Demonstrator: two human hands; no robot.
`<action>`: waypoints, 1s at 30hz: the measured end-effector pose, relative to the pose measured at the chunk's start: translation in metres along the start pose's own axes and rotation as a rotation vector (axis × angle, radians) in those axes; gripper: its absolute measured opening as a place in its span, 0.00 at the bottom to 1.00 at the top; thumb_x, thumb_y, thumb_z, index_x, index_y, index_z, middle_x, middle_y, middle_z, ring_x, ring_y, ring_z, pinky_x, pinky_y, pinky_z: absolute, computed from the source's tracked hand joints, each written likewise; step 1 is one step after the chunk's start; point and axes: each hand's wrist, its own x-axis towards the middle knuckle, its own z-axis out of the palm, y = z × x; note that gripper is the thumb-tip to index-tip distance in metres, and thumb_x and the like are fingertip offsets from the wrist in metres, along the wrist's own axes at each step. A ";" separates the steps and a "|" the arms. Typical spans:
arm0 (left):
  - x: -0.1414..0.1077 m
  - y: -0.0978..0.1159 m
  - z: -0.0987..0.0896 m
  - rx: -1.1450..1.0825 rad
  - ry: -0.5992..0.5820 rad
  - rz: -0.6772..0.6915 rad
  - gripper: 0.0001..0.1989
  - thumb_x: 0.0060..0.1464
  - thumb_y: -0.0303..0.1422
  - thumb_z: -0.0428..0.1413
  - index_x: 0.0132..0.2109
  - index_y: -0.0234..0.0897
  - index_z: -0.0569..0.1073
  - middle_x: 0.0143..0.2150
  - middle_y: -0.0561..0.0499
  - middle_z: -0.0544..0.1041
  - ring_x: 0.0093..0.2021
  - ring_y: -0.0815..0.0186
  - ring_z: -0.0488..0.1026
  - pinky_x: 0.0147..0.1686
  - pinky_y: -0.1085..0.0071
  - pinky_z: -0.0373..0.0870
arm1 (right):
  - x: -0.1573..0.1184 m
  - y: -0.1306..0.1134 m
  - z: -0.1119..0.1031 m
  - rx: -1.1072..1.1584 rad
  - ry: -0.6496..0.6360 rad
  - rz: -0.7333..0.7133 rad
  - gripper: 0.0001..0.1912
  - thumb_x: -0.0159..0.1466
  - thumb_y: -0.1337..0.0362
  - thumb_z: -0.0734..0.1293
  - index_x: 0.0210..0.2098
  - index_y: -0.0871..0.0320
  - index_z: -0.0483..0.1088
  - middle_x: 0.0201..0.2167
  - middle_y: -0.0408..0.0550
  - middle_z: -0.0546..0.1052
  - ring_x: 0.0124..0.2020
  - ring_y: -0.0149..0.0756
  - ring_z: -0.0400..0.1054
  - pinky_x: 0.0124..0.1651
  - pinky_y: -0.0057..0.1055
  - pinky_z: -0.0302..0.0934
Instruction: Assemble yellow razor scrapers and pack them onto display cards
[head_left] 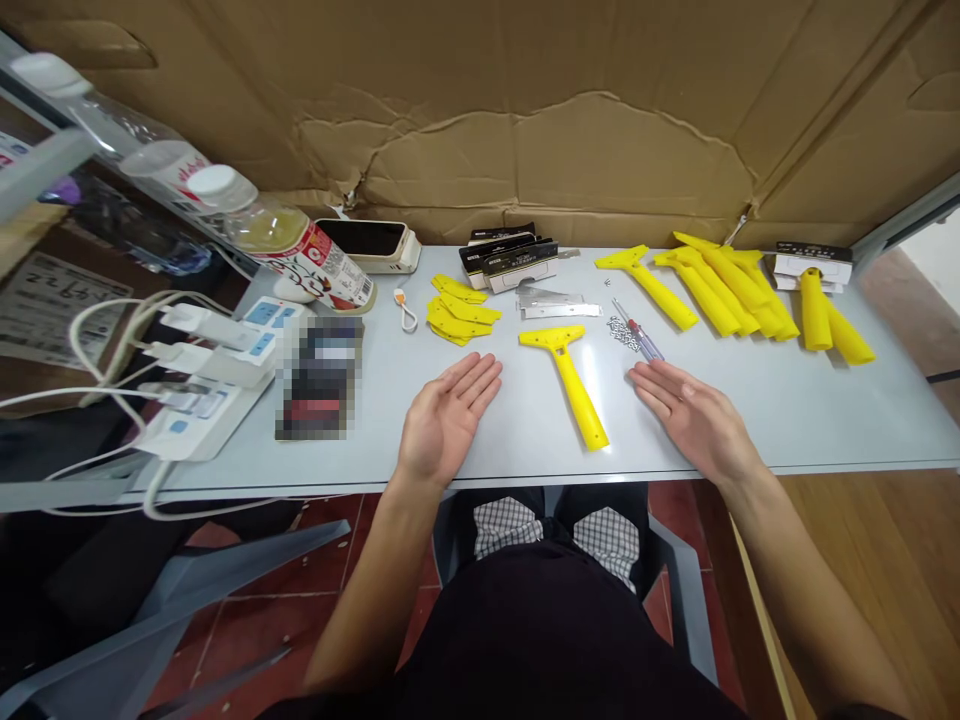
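Your left grip [448,418] and right grip [694,412] are open, empty; yellow scraper [568,385] sits between them on the table [847,420].

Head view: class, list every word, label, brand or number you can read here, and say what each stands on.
Printed sheet: large digits, perhaps "6922", not certain.
Drink bottle label: too small to read.
Black scraper-blade packaging: too small to read.
Pixelated block: blurred, unreadable.
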 end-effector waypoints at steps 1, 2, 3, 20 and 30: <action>0.000 0.000 0.000 -0.005 0.005 0.000 0.24 0.65 0.39 0.55 0.61 0.29 0.80 0.70 0.30 0.76 0.72 0.44 0.72 0.76 0.47 0.64 | 0.000 0.000 0.000 -0.008 -0.004 0.003 0.18 0.71 0.54 0.73 0.58 0.49 0.81 0.65 0.50 0.80 0.71 0.52 0.70 0.80 0.57 0.55; 0.000 0.001 0.001 -0.012 0.014 0.002 0.23 0.65 0.38 0.56 0.61 0.29 0.80 0.69 0.30 0.77 0.72 0.44 0.73 0.76 0.47 0.64 | 0.000 -0.001 0.001 -0.026 -0.002 0.002 0.17 0.71 0.55 0.73 0.58 0.49 0.81 0.65 0.50 0.81 0.71 0.51 0.71 0.79 0.57 0.55; 0.000 0.001 0.002 -0.019 0.025 0.005 0.23 0.65 0.37 0.56 0.60 0.28 0.80 0.68 0.29 0.77 0.71 0.44 0.74 0.76 0.47 0.64 | 0.000 -0.001 0.003 -0.066 0.002 -0.005 0.17 0.71 0.55 0.73 0.58 0.49 0.81 0.64 0.50 0.81 0.70 0.51 0.72 0.79 0.57 0.56; 0.019 0.004 0.027 0.090 -0.035 -0.037 0.22 0.57 0.28 0.65 0.59 0.28 0.77 0.65 0.29 0.79 0.65 0.44 0.79 0.71 0.45 0.71 | 0.064 0.003 0.087 -1.209 -0.169 -0.165 0.35 0.62 0.59 0.70 0.67 0.63 0.73 0.34 0.52 0.81 0.36 0.48 0.75 0.43 0.43 0.65; 0.060 0.010 0.053 0.226 -0.291 -0.117 0.16 0.64 0.38 0.65 0.52 0.31 0.81 0.59 0.30 0.83 0.44 0.54 0.86 0.39 0.62 0.83 | 0.075 -0.013 0.082 -0.839 -0.282 -0.064 0.26 0.62 0.58 0.74 0.59 0.57 0.78 0.35 0.44 0.79 0.27 0.35 0.72 0.34 0.37 0.66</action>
